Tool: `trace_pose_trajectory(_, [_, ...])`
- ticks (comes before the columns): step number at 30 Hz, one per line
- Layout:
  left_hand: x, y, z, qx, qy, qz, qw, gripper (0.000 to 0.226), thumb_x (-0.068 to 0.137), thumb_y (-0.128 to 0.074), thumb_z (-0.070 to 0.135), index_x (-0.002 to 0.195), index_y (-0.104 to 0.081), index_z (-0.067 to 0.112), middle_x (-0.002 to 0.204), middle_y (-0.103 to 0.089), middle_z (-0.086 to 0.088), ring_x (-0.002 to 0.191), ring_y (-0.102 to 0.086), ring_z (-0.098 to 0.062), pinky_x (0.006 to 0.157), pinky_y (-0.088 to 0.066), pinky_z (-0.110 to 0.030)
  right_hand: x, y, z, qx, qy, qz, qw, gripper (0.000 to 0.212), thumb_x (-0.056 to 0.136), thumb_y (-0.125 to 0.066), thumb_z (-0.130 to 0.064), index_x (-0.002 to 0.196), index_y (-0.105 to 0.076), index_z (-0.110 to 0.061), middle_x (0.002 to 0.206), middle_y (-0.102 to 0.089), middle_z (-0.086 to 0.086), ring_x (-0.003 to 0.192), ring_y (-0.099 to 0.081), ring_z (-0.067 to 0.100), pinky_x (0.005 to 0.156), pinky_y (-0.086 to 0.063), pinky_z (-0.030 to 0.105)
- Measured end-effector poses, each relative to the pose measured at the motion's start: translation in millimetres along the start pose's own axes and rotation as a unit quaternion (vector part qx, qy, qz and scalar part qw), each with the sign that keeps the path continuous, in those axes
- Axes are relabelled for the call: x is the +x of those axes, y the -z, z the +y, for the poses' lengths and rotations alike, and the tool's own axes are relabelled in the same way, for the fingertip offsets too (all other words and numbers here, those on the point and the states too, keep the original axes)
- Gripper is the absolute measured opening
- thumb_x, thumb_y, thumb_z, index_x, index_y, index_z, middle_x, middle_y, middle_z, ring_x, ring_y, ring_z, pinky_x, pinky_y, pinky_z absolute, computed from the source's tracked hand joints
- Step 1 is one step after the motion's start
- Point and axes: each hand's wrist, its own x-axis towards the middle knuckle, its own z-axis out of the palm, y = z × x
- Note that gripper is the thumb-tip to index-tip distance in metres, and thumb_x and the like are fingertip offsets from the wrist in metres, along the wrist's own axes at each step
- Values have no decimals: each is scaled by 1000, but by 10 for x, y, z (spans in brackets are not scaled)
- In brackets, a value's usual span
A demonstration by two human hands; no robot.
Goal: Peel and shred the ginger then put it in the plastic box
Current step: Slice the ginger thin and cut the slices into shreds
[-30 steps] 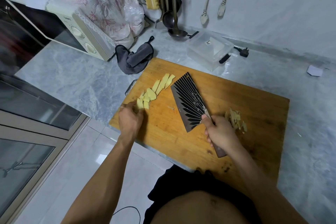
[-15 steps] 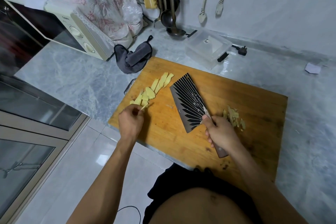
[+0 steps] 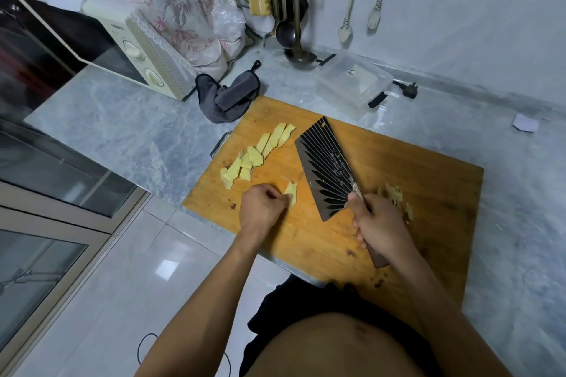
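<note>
On a wooden cutting board (image 3: 398, 168), the left hand (image 3: 260, 208) pinches one ginger slice (image 3: 291, 190) at its fingertips, just left of the cleaver (image 3: 329, 168) gripped in the right hand (image 3: 379, 223). More ginger slices (image 3: 254, 156) lie beyond.

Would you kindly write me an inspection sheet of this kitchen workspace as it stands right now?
Surface: wooden cutting board on the grey marble counter.
Job's things: row of ginger slices on the board's far left; one ginger slice pinched in the left hand; ginger peelings beside the right hand; plastic box, lid on, behind the board.
Clutter: grey cloth; paper scrap.
Hands: left hand holds the slice; right hand grips the cleaver, blade flat on the board.
Cables: two white plugs hang on the wall; black plug on the counter.
Surroundings: microwave under a floral cover; hanging ladles.
</note>
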Motion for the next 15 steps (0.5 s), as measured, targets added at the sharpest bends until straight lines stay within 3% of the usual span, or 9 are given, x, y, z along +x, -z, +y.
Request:
trace_pose_trajectory(3, [124, 181, -55, 13, -30, 61, 998, 13, 91, -69, 30, 86, -72, 19, 84, -73, 2, 55, -56, -7, 48, -40, -15, 13, 14, -37, 4, 7, 9, 1000, 48, 103, -42, -47, 92, -62, -4, 69, -60, 8, 47, -55, 13, 42, -43, 21])
trace_pose_trajectory(6, [291, 394, -145, 104, -54, 146, 982, 25, 95, -63, 27, 115, -69, 14, 117, -64, -8, 88, -61, -18, 74, -45, -24, 15, 6, -42, 13, 10, 19, 1000, 48, 103, -43, -47, 91, -62, -5, 69, -61, 9, 47, -56, 13, 43, -44, 21])
trace_pose_trajectory(8, [396, 478, -192, 143, -36, 141, 979, 34, 93, -65, 29, 122, -64, 12, 124, -55, -12, 104, -58, -28, 84, -45, -32, 15, 0, -47, 17, 12, 20, 1000, 46, 103, -44, -47, 89, -62, -8, 69, -62, 8, 49, -57, 14, 44, -44, 22])
trace_pose_trajectory(11, [474, 551, -250, 148, -38, 123, 981, 34, 92, -69, 28, 121, -67, 11, 119, -66, -12, 98, -64, -28, 83, -48, -30, 21, -22, -49, 22, 5, 14, 1000, 45, 102, -45, -47, 89, -63, -7, 68, -62, 7, 49, -57, 14, 44, -45, 23])
trace_pose_trajectory(15, [469, 606, -259, 117, -52, 132, 983, 25, 96, -63, 22, 117, -71, 10, 103, -74, -11, 74, -65, -24, 78, -53, -30, 21, -32, -42, 17, -5, 16, 1000, 45, 102, -45, -46, 90, -64, -8, 67, -61, 5, 48, -56, 13, 43, -44, 21])
